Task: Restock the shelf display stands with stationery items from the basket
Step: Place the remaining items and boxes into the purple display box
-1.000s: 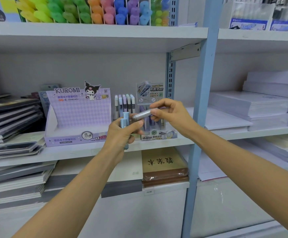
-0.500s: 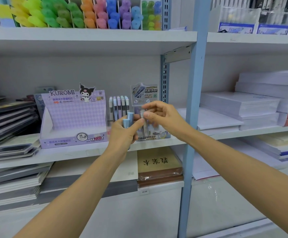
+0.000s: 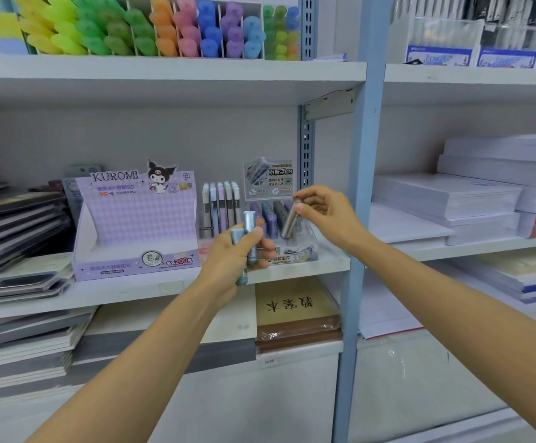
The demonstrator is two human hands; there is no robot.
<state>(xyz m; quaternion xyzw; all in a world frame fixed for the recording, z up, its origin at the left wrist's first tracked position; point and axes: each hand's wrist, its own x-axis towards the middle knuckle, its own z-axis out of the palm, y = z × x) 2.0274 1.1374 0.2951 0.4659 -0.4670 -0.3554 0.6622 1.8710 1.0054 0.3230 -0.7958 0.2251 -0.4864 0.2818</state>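
Pinches a grey tube (image 3: 290, 222) by its top in the right hand (image 3: 327, 215), slanted just over the small display stand (image 3: 298, 255), likely to line it up for slotting in, and grips two blue tubes (image 3: 249, 223) upright in the left hand (image 3: 231, 255) as ready stock.

The grey lead tube (image 3: 290, 223) looks smooth, glossy plastic. The Kuromi display box (image 3: 138, 219) is matt printed cardboard, the shelf (image 3: 164, 75) smooth painted metal, the brown notebook pack (image 3: 295, 327) wrapped in shiny film.
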